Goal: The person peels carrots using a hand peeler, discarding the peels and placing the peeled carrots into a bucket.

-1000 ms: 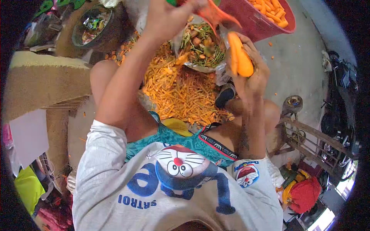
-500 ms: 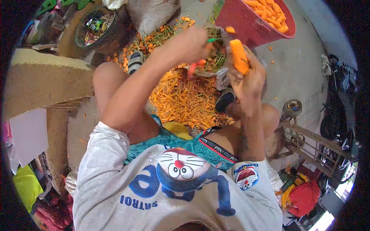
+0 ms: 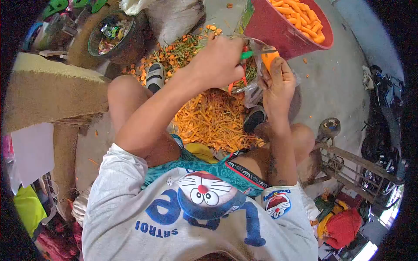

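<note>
Red tub (image 3: 278, 35) cropped at top, carrot (image 3: 268, 59) partly hidden by right hand (image 3: 279, 85)

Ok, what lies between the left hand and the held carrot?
In the head view, a green-handled knife spans from the left hand to the carrot.

The knife (image 3: 247, 55) has a smooth green handle, plastic by its look, and a thin grey metal blade with a dull finish. The carrot (image 3: 271, 61) is smooth and faintly moist. The tub (image 3: 278, 32) is red plastic, scuffed to a semi-matt surface, while the peeled carrots (image 3: 300, 17) in it have a soft sheen. The peelings (image 3: 209, 122) look rough and fibrous. A clear plastic bag (image 3: 252, 96) is crinkled and glossy; the pale sack (image 3: 174, 19) is matt and creased. The T-shirt (image 3: 119, 204) is matt knit cloth, the shorts (image 3: 196, 162) patterned cloth. The floor (image 3: 331, 87) looks like matt concrete, and the brown block (image 3: 52, 95) is coarse-grained.
</note>
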Tool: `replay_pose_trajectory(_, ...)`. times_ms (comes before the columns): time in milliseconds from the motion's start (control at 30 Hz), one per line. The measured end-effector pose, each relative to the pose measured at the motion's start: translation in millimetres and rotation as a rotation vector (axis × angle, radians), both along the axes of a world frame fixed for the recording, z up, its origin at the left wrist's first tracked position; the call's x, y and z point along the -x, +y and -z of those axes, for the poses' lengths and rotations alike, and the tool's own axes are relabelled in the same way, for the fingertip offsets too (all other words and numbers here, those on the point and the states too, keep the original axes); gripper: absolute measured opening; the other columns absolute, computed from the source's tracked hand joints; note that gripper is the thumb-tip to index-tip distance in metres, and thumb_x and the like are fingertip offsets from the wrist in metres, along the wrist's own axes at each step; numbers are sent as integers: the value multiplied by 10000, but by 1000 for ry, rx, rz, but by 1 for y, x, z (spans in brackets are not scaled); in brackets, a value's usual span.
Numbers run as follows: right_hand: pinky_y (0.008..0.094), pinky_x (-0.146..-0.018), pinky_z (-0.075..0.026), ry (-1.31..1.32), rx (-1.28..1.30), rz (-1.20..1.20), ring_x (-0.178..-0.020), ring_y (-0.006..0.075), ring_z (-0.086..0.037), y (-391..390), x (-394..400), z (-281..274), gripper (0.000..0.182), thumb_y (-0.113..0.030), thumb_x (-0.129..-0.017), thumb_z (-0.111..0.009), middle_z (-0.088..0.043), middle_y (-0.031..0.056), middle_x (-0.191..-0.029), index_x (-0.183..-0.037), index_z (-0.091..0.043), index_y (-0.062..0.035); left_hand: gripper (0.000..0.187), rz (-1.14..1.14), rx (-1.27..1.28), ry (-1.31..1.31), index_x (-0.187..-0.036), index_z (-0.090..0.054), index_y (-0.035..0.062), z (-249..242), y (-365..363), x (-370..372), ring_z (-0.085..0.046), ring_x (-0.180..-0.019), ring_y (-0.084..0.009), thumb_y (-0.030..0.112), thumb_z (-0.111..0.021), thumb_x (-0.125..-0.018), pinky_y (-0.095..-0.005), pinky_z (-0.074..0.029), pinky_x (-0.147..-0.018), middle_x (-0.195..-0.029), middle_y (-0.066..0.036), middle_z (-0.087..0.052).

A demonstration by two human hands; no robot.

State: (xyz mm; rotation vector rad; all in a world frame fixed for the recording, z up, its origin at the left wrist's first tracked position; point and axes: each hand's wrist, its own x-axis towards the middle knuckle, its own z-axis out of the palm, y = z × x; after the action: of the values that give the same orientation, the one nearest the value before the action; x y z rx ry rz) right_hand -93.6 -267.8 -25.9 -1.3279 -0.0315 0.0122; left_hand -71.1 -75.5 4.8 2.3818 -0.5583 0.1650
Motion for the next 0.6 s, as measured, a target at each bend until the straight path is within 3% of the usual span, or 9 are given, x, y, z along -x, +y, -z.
replay_pose_trajectory(67, 194, -524, -339, -11, -3, 56, -669, 25, -444, 4, 0, 2, 266, -346, -1061, -615, -533, -44, -799, -1045, -640, -81, 368, -4, -6, 36, -1064, -598, -64, -1, -3, 0, -667, -902, -502, 76, -658, -728, -549, -542, -828, -880, -294, -682)
replay_pose_trajectory(167, 196, -514, -334, -49, 74, 80, -654, 26, -434, 9, 2, 0, 262, -342, -1065, -609, -535, -39, -799, -985, -625, -93, 332, 18, -19, 47, -1035, -596, -66, -10, -8, 7, -670, -887, -500, 66, -645, -734, -553, -547, -804, -869, -295, -681)
replay_pose_trajectory(267, 211, -484, -357, -85, 40, 150, -564, 32, -463, 13, 0, 4, 304, -340, -1026, -681, -540, -49, -713, -1000, -644, -40, 312, 4, -11, 84, -1020, -594, -67, -5, -8, 6, -674, -856, -497, 60, -642, -739, -549, -554, -780, -849, -301, -677)
replay_pose_trajectory(500, 218, -473, -352, -132, 90, 108, -554, 31, -460, -1, -11, 18, 291, -299, -1042, -659, -520, -52, -680, -966, -656, -18, 255, -28, -81, 81, -943, -625, -77, 8, -6, -2, -692, -837, -483, 109, -679, -777, -541, -568, -781, -839, -296, -683)
replay_pose_trajectory(600, 220, -472, -346, -119, -37, -1, -550, 36, -457, -5, 2, 19, 310, -305, -1049, -644, -520, -44, -680, -968, -659, -6, 265, -56, -130, 97, -895, -661, -79, 31, 5, -20, -698, -841, -480, 166, -707, -806, -539, -573, -786, -840, -279, -695)
